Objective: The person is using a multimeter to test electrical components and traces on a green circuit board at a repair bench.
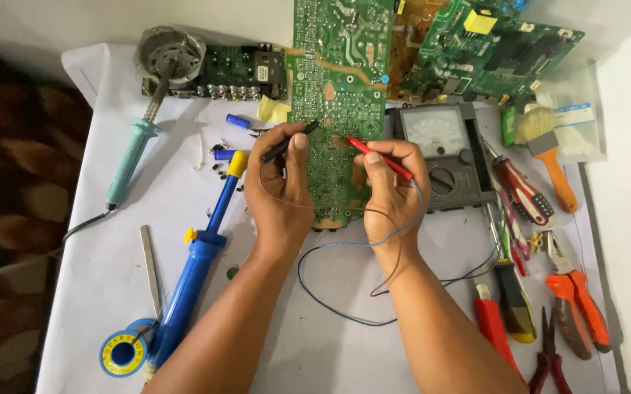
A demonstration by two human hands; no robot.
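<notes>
Both hands pinching probes, left hand (280, 191) fingers gripping black probe (289, 141), right hand (394, 191) red probe (378, 156) — tips on green circuit board (336, 95)

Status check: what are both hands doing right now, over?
Left hand grips black probe. Right hand grips red probe. Both tips on green circuit board. Probe wires loop below; nothing blocking.
</notes>
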